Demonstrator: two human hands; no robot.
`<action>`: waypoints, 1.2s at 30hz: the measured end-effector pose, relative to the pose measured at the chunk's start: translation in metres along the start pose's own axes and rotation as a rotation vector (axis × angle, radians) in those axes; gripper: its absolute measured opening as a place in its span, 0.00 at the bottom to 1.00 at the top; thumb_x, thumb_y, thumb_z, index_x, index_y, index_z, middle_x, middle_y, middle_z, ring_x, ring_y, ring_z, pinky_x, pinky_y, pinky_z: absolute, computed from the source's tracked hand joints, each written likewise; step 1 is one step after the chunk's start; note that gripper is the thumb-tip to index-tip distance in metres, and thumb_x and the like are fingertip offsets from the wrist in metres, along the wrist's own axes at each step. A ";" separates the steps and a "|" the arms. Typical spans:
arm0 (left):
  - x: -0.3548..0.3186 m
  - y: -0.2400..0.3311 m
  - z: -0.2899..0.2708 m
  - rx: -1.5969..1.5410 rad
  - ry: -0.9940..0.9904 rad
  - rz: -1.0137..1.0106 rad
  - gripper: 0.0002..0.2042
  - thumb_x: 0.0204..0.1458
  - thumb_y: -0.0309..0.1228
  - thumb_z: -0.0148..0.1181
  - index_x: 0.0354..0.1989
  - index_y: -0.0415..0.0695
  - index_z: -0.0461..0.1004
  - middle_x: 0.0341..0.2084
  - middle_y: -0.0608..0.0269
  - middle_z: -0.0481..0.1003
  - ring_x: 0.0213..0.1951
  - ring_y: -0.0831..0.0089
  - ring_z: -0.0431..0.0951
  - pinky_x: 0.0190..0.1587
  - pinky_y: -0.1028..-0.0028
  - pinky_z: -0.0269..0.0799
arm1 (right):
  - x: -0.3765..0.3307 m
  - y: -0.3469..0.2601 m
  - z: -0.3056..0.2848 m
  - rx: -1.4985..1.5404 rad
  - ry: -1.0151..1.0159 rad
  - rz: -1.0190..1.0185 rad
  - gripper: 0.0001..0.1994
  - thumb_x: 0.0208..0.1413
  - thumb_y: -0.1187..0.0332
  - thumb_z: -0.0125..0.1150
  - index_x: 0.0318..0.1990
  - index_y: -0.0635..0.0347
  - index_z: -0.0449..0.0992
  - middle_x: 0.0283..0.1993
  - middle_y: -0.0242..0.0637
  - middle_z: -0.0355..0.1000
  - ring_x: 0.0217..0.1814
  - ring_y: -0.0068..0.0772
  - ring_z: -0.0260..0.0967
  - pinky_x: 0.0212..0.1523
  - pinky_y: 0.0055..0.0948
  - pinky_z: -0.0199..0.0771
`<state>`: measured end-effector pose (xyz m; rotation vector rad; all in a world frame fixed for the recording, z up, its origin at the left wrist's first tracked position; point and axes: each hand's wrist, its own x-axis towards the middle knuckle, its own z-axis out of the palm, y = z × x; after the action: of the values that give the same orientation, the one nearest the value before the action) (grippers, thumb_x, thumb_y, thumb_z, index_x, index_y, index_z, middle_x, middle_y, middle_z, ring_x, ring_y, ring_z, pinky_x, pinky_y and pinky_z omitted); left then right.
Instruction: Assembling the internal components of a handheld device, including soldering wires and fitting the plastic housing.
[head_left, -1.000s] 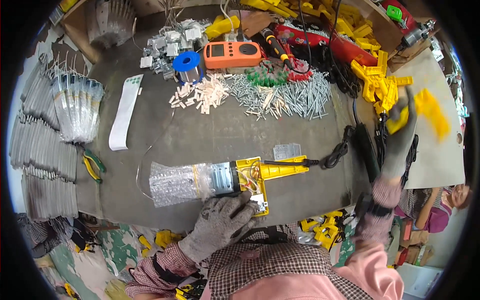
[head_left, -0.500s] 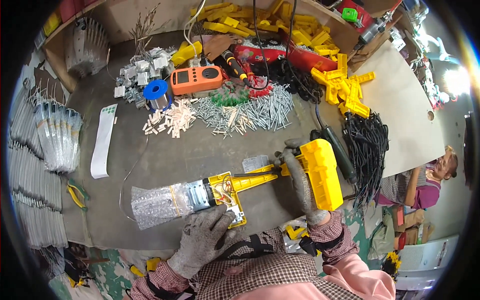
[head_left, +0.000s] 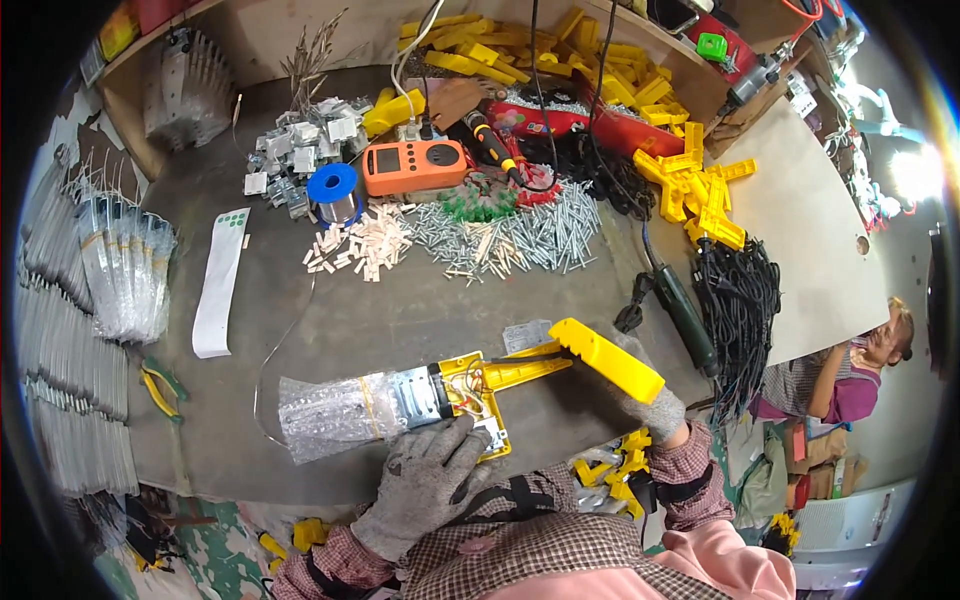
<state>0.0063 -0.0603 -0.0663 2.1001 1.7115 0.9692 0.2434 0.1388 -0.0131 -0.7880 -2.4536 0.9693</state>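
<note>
A yellow plastic housing half (head_left: 492, 405) lies on the bench, its wires exposed. Its handle (head_left: 525, 372) stretches right with a black cable along it. On its left, a metal cylinder (head_left: 412, 395) runs into bubble wrap (head_left: 330, 412). My gloved left hand (head_left: 425, 485) grips the housing's near edge, fingertips by a small white part (head_left: 490, 436). My gloved right hand (head_left: 655, 400) holds a yellow plastic cover (head_left: 605, 360), tilted over the handle's end. The cover hides most of the right fingers.
Behind lie screws (head_left: 500, 235), pale small pieces (head_left: 365, 245), a solder spool (head_left: 335, 195) and an orange meter (head_left: 415, 166). Pliers (head_left: 162, 388) and a white strip (head_left: 218, 290) are at left. A dark-green handled tool (head_left: 685, 320) and black cables (head_left: 738, 300) lie right. Another person (head_left: 850, 370) sits far right.
My right hand has turned the yellow cover over, so its smooth outer side now shows instead of its hollow inside. My left hand stays at the housing. The whole view has shifted slightly.
</note>
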 end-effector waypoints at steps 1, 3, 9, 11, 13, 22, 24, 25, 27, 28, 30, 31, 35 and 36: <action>0.000 0.000 0.000 -0.001 0.011 0.001 0.22 0.49 0.38 0.68 0.53 0.49 0.74 0.52 0.59 0.74 0.50 0.60 0.74 0.53 0.60 0.65 | 0.001 0.001 -0.002 0.072 -0.025 0.027 0.17 0.63 0.72 0.52 0.57 0.68 0.73 0.52 0.49 0.75 0.54 0.47 0.74 0.55 0.33 0.72; 0.000 0.001 -0.002 0.008 0.002 0.002 0.22 0.49 0.38 0.68 0.53 0.49 0.74 0.52 0.59 0.74 0.50 0.60 0.74 0.53 0.60 0.65 | 0.000 0.004 -0.009 0.030 -0.093 0.044 0.17 0.61 0.72 0.54 0.57 0.68 0.73 0.51 0.50 0.75 0.54 0.49 0.74 0.55 0.34 0.72; 0.000 0.002 0.002 0.065 -0.013 0.018 0.23 0.48 0.39 0.68 0.53 0.49 0.74 0.52 0.59 0.74 0.50 0.61 0.74 0.52 0.60 0.65 | 0.006 0.018 -0.010 -0.363 -0.191 -0.078 0.21 0.50 0.71 0.61 0.54 0.63 0.74 0.52 0.48 0.74 0.54 0.52 0.72 0.54 0.41 0.73; -0.003 0.001 0.004 0.059 -0.022 0.007 0.23 0.48 0.39 0.68 0.53 0.49 0.74 0.52 0.58 0.74 0.50 0.61 0.74 0.52 0.60 0.65 | 0.010 -0.001 -0.010 -0.346 -0.184 -0.056 0.20 0.50 0.71 0.61 0.53 0.63 0.74 0.51 0.47 0.74 0.54 0.51 0.72 0.54 0.41 0.73; -0.003 0.001 0.004 0.047 0.001 0.022 0.22 0.49 0.38 0.68 0.53 0.48 0.74 0.52 0.58 0.73 0.50 0.61 0.73 0.52 0.59 0.65 | 0.008 0.004 -0.007 -0.283 -0.155 -0.038 0.20 0.50 0.72 0.61 0.53 0.62 0.74 0.50 0.46 0.74 0.52 0.51 0.73 0.53 0.41 0.73; -0.002 0.001 0.002 0.069 -0.007 0.029 0.22 0.50 0.39 0.67 0.55 0.48 0.73 0.54 0.59 0.73 0.52 0.62 0.72 0.53 0.59 0.64 | 0.016 0.024 -0.016 -0.299 -0.327 -0.109 0.22 0.50 0.70 0.61 0.55 0.61 0.74 0.53 0.47 0.71 0.54 0.53 0.70 0.54 0.42 0.72; -0.001 -0.001 0.008 0.064 0.001 0.001 0.22 0.51 0.39 0.67 0.55 0.48 0.74 0.54 0.60 0.73 0.52 0.63 0.73 0.54 0.58 0.64 | 0.014 0.015 -0.016 -0.224 -0.262 -0.077 0.22 0.51 0.70 0.61 0.56 0.61 0.74 0.53 0.47 0.71 0.53 0.53 0.71 0.53 0.41 0.73; -0.001 -0.001 0.009 0.062 -0.003 0.018 0.22 0.50 0.39 0.67 0.54 0.49 0.74 0.54 0.60 0.73 0.52 0.63 0.73 0.54 0.58 0.64 | 0.012 0.014 -0.014 -0.223 -0.267 -0.076 0.22 0.51 0.70 0.61 0.56 0.61 0.74 0.53 0.47 0.71 0.53 0.53 0.71 0.53 0.41 0.73; 0.000 -0.002 0.008 0.062 -0.009 0.037 0.22 0.50 0.39 0.67 0.54 0.49 0.75 0.54 0.60 0.73 0.51 0.63 0.73 0.54 0.59 0.64 | 0.007 0.011 -0.008 -0.275 -0.175 -0.032 0.22 0.51 0.71 0.61 0.56 0.61 0.74 0.54 0.48 0.71 0.51 0.53 0.73 0.51 0.41 0.75; 0.001 -0.001 0.007 0.062 -0.010 0.031 0.21 0.50 0.38 0.68 0.53 0.49 0.75 0.54 0.60 0.73 0.51 0.62 0.73 0.53 0.59 0.65 | 0.006 0.012 -0.005 -0.275 -0.174 -0.031 0.22 0.51 0.71 0.61 0.56 0.61 0.74 0.54 0.48 0.71 0.51 0.53 0.73 0.51 0.41 0.75; 0.004 0.002 0.003 0.055 -0.002 0.042 0.21 0.49 0.37 0.68 0.52 0.48 0.75 0.53 0.60 0.74 0.51 0.62 0.73 0.53 0.59 0.65 | 0.006 0.007 -0.004 -0.339 -0.099 -0.059 0.22 0.51 0.71 0.61 0.56 0.61 0.74 0.53 0.48 0.71 0.49 0.54 0.74 0.50 0.41 0.75; 0.002 0.003 0.001 0.064 -0.007 0.025 0.20 0.49 0.37 0.68 0.52 0.48 0.76 0.53 0.60 0.74 0.51 0.62 0.73 0.53 0.59 0.65 | 0.007 -0.001 -0.005 -0.314 -0.091 -0.062 0.19 0.55 0.70 0.60 0.54 0.62 0.74 0.53 0.46 0.72 0.48 0.49 0.75 0.50 0.39 0.75; 0.001 0.005 0.001 0.070 -0.015 -0.003 0.20 0.49 0.38 0.68 0.51 0.49 0.76 0.53 0.60 0.73 0.51 0.61 0.73 0.52 0.59 0.66 | -0.003 -0.012 -0.003 -0.121 0.406 -0.059 0.11 0.63 0.74 0.57 0.52 0.65 0.73 0.49 0.39 0.74 0.46 0.30 0.74 0.49 0.28 0.75; -0.001 0.004 0.001 0.084 -0.041 -0.005 0.21 0.49 0.39 0.68 0.51 0.49 0.76 0.53 0.60 0.73 0.51 0.61 0.73 0.52 0.59 0.66 | -0.007 -0.027 0.006 0.299 0.532 0.193 0.11 0.63 0.75 0.56 0.52 0.65 0.73 0.47 0.38 0.75 0.45 0.29 0.75 0.48 0.26 0.75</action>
<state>0.0095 -0.0620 -0.0651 2.1506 1.7655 0.8613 0.2361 0.1153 0.0007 -1.0314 -1.7595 1.0060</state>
